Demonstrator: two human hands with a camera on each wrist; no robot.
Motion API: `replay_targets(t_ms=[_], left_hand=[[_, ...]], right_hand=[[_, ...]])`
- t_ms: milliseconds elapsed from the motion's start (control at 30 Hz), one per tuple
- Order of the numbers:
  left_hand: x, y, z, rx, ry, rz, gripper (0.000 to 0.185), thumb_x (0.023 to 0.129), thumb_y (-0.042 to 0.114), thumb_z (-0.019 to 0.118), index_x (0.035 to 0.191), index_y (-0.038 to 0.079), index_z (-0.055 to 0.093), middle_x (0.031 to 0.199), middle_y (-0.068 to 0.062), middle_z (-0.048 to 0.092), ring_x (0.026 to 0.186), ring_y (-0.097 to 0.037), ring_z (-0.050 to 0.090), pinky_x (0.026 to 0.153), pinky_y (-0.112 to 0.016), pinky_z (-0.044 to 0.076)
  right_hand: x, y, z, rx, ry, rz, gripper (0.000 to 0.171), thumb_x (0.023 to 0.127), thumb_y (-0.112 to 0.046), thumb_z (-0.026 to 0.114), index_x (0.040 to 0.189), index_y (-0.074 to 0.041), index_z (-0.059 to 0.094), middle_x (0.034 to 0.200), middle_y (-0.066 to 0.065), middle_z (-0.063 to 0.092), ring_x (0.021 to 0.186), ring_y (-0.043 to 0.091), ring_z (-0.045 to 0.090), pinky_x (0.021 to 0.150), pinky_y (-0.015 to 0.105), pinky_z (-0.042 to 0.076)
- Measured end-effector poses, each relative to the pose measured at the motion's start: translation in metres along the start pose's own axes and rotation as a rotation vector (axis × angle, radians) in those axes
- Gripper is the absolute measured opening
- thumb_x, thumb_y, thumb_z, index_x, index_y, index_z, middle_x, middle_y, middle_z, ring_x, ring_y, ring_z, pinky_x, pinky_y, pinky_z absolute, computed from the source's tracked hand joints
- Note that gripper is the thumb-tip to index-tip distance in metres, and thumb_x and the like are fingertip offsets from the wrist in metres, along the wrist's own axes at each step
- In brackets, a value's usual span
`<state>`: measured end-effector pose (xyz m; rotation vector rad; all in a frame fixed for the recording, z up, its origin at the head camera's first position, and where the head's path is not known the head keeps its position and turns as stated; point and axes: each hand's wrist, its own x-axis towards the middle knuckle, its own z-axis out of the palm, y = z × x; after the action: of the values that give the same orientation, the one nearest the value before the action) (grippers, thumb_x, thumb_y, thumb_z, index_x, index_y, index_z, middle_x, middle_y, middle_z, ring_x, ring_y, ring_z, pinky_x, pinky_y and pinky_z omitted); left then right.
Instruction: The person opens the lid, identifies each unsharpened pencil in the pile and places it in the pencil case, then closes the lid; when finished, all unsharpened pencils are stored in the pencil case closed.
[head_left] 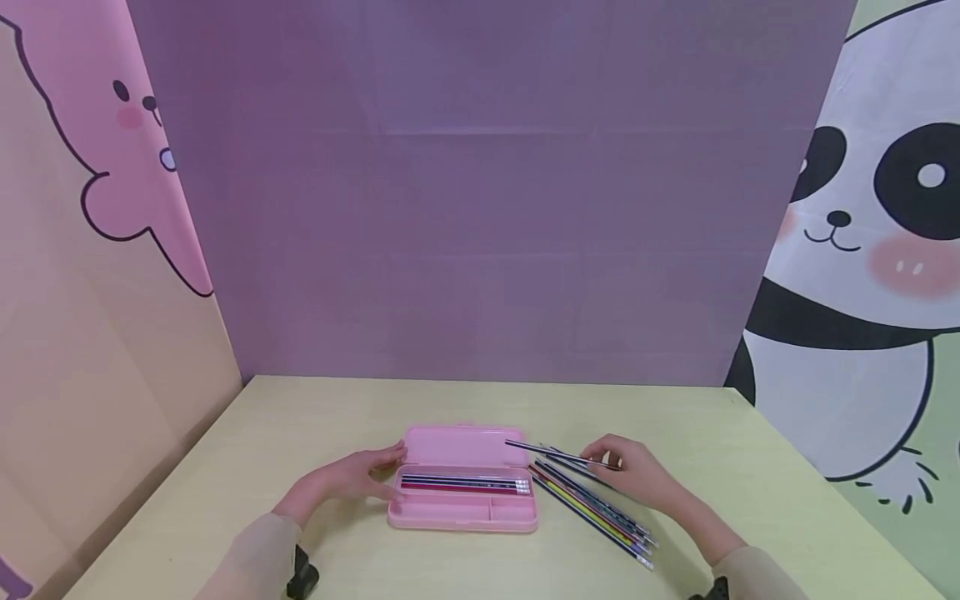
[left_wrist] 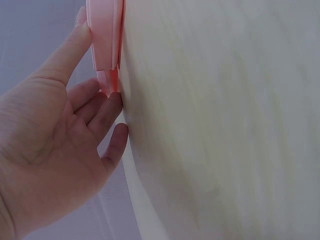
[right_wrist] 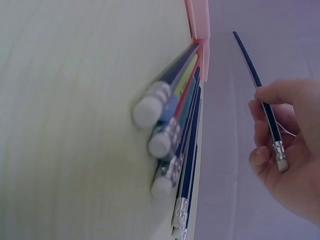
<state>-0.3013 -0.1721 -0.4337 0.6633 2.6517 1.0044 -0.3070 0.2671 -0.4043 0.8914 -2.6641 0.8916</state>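
Fingers [right_wrist: 265,100] of right hand [head_left: 633,475] curled round a dark pencil [right_wrist: 260,95], pinched near its metal ferrule and white eraser; tip points away toward the pink pencil case [head_left: 463,487]. Pencil is slim, dark blue-black, lifted clear of the table [head_left: 300,417]. Left hand [head_left: 352,479] lies relaxed, fingers [left_wrist: 107,107] nearly straight, thumb along the case's left end, fingertips touching its lower corner; it grips nothing.

Nearest on the table: a loose bundle of pencils [head_left: 592,508] lying slantwise just right of the case, under and beside the right hand. Barrels dark blue, yellow, green, red; silver ferrules and white erasers at the near ends, as the right wrist view shows.

Next: the case, open, lid laid flat behind the tray. Tray has a long compartment holding several pencils [head_left: 465,483] side by side, erasers to the right, and smaller compartments along the near edge.

Beyond: purple backdrop [head_left: 480,208], pink bear panel [head_left: 112,167] left, panda panel [head_left: 885,233] right.
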Motion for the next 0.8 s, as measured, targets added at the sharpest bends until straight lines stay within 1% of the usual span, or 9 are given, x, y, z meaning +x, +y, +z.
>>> replay_targets(t_ms=[133,367,500,633,800], left_hand=[[0.0,0.0,0.001,0.008,0.002,-0.005,0.085,0.079,0.035,0.074,0.146,0.004,0.031,0.152,-0.018,0.026,0.139,-0.041,0.023,0.112,-0.058,0.021],[-0.001,0.002,0.001,0.02,0.007,-0.018,0.084,0.079,0.035,0.074,0.146,0.005,0.032,0.152,-0.018,0.026,0.139,-0.042,0.023,0.112,-0.058,0.021],[-0.002,0.003,0.001,0.019,0.007,-0.017,0.084,0.079,0.034,0.074,0.146,0.005,0.031,0.152,-0.018,0.027,0.139,-0.042,0.023,0.112,-0.058,0.021],[-0.002,0.002,0.001,0.021,0.01,-0.015,0.084,0.079,0.035,0.074,0.146,0.005,0.031,0.152,-0.018,0.027,0.139,-0.042,0.024,0.112,-0.058,0.021],[-0.001,0.001,0.001,0.013,0.011,-0.02,0.086,0.078,0.037,0.074,0.146,0.007,0.031,0.153,-0.017,0.026,0.139,-0.041,0.024,0.112,-0.058,0.021]], right_hand=[[0.001,-0.003,0.002,0.001,0.005,-0.032,0.012,0.088,-0.006,0.063,0.1,-0.006,0.066,0.085,-0.002,0.062,0.07,0.001,0.05,0.057,0.02,0.046],[0.006,-0.008,0.006,-0.026,0.023,-0.026,0.012,0.088,-0.005,0.063,0.098,-0.009,0.068,0.086,-0.002,0.063,0.073,0.006,0.053,0.059,0.021,0.047],[0.012,-0.011,0.01,-0.01,0.006,-0.045,0.012,0.087,-0.007,0.064,0.098,-0.009,0.068,0.086,-0.002,0.064,0.073,0.005,0.053,0.06,0.021,0.048],[0.016,-0.014,0.016,0.025,-0.014,-0.052,0.012,0.087,-0.01,0.065,0.098,-0.009,0.07,0.083,-0.003,0.062,0.07,0.003,0.05,0.058,0.019,0.046],[0.023,-0.02,0.023,0.025,-0.035,-0.021,0.011,0.087,-0.013,0.066,0.097,-0.011,0.071,0.08,-0.006,0.059,0.068,0.002,0.047,0.056,0.018,0.044]])
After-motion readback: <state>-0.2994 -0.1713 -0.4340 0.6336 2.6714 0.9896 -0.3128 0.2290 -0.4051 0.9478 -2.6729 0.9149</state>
